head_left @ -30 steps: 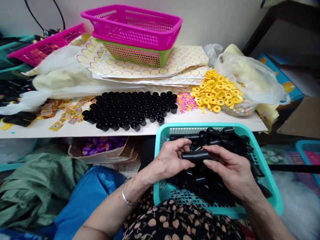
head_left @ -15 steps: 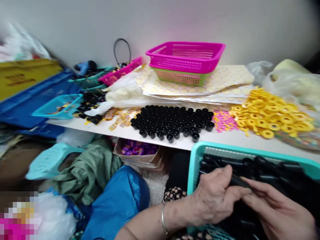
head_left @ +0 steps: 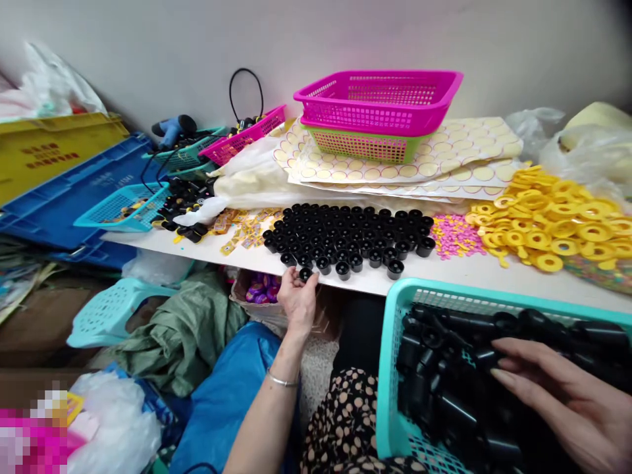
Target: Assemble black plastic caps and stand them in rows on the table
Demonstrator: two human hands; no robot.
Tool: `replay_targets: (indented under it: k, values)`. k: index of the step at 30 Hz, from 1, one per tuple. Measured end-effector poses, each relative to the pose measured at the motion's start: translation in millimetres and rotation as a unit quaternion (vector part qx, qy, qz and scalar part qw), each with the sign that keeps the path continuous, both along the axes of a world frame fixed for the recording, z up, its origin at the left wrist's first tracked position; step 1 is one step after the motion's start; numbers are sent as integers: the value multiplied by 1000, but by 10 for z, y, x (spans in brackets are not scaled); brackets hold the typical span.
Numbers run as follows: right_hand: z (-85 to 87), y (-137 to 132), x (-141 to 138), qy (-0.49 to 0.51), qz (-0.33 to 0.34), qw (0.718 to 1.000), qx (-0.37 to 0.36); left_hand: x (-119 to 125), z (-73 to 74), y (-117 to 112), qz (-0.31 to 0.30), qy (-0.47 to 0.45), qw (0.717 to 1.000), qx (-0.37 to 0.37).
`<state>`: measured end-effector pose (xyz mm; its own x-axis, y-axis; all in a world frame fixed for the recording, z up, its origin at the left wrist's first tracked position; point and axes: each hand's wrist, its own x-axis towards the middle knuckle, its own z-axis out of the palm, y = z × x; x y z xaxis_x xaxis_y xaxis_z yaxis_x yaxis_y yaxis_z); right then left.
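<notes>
My left hand (head_left: 297,299) is at the table's front edge, its fingers and thumb closed round a small round black plastic cup (head_left: 305,274). That cup is beside the front row of a block of similar black cups (head_left: 340,230) standing with their hollow ends up. Over the turquoise basket (head_left: 390,368) on my lap is my right hand (head_left: 548,388). Its thumb and fingertips pinch a black plastic tube (head_left: 486,357), partly covered by the fingers. Loose black plastic tubes and cylinders (head_left: 459,408) fill the basket.
Pink beads (head_left: 454,236) and a heap of yellow rings (head_left: 548,224) lie right of the cups. Behind stand a magenta basket (head_left: 380,105) and sticker sheets (head_left: 464,158). At left are a blue tray (head_left: 123,207) and a turquoise stool (head_left: 108,309). A box of purple pieces (head_left: 261,289) is under the table.
My left hand has left my right hand above the basket and reached forward and left to the table edge with a cup. My right hand stays over the basket. The view has shifted slightly.
</notes>
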<state>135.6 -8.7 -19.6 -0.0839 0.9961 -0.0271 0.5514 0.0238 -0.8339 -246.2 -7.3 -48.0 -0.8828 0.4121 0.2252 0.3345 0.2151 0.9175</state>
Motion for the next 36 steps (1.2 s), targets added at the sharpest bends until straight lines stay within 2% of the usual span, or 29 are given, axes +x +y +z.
replay_targets:
  k: [3, 6, 8, 13, 16, 20, 24, 26, 28, 29, 31, 32, 33, 34, 35, 36]
  values:
    - [-124, -39, 49, -14, 44, 998, -44, -62, -56, 80, 9, 49, 998, -32]
    - [-189, -61, 54, 3, 36, 998, -51, -152, -60, 118, 32, 77, 996, -43]
    - [-174, -69, 29, 20, 28, 998, -57, -241, -62, 118, 56, 98, 993, -44]
    - [82, -74, -52, 10, 50, 998, -39, -441, -80, 82, 74, 118, 989, -40]
    - [262, -48, -100, -2, 96, 995, -8, -503, -113, 101, 76, 116, 990, -22]
    - [373, 35, -192, -47, 175, 983, 27, -588, -170, 162, 73, 109, 991, 9]
    - [442, 113, -379, -191, 258, 947, 5, -632, -99, 154, 44, 97, 993, -46]
    - [476, 130, -518, -293, 298, 908, -31, -544, 11, 110, 58, 114, 990, -66]
    - [496, 131, -662, -379, 327, 865, -50, -321, 161, 43, 61, 136, 987, -52]
    - [500, 126, -726, -407, 336, 848, -52, -157, 244, 6, 47, 148, 987, -35]
    - [497, 109, -814, -433, 353, 828, -46, 244, 414, -62, -44, 175, 983, -18]
    - [491, 98, -833, -433, 364, 823, -44, 460, 493, -84, -117, 201, 972, -24]
    - [485, 85, -833, -427, 378, 820, -42, 669, 564, -92, -217, 221, 950, -39]
    - [478, 72, -812, -420, 392, 818, -40, 861, 624, -85, -333, 243, 910, -56]
    - [473, 60, -774, -414, 405, 814, -36, 1028, 671, -62, -435, 268, 855, -82]
    - [469, 52, -719, -406, 417, 812, -30, 1165, 703, -26, -509, 300, 798, -113]
